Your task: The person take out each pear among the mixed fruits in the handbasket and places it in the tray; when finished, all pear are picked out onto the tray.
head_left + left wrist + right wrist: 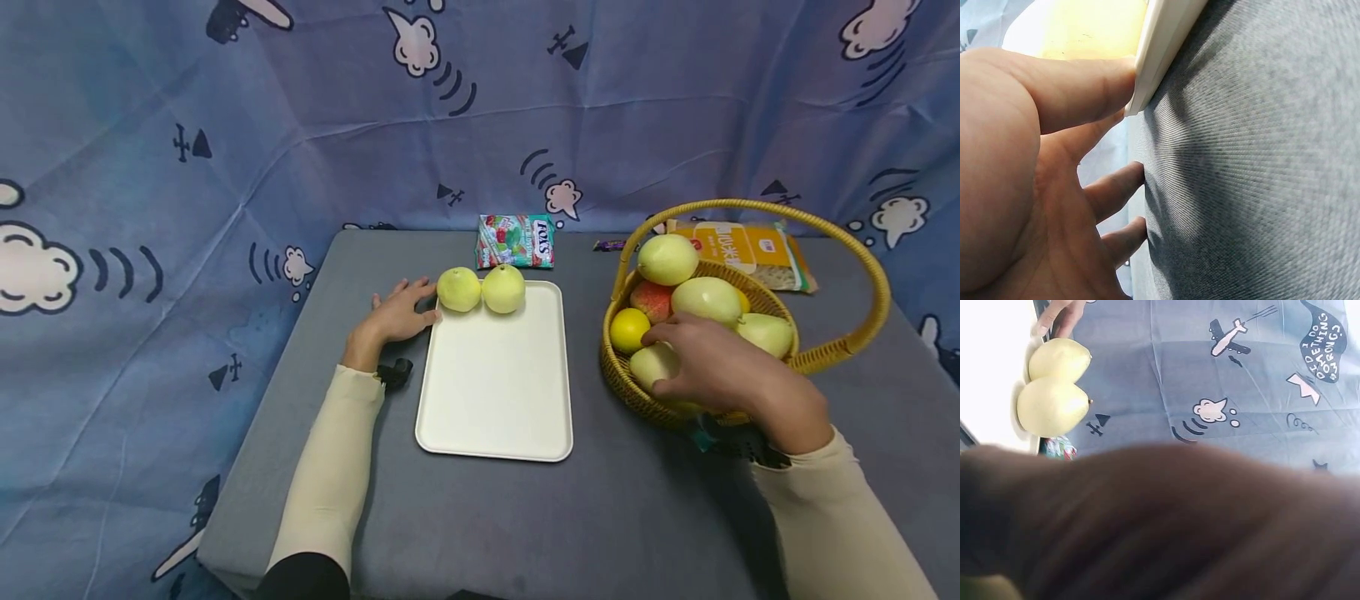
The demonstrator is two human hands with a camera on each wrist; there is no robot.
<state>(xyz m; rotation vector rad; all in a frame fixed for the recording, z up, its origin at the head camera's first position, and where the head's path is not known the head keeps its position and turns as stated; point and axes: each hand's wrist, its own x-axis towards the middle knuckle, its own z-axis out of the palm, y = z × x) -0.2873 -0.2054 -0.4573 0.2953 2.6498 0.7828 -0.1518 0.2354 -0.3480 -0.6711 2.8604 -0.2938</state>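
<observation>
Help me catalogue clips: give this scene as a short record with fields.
left hand: thumb touching the white tray at its left edge
right hand: at a pale green fruit in the basket; grip unclear
on tray: two pears, side by side, far end
also in basket: red fruit, yellow fruit
behind tray: colourful packet
behind basket: orange packet

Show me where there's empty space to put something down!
The white tray is bare in front of its two pale fruits. So is the gray table between tray and basket, and, nearer, between the sleeves. It's crowded inside the basket, with fruit and the right hand, and behind it, by the orange packet.
</observation>
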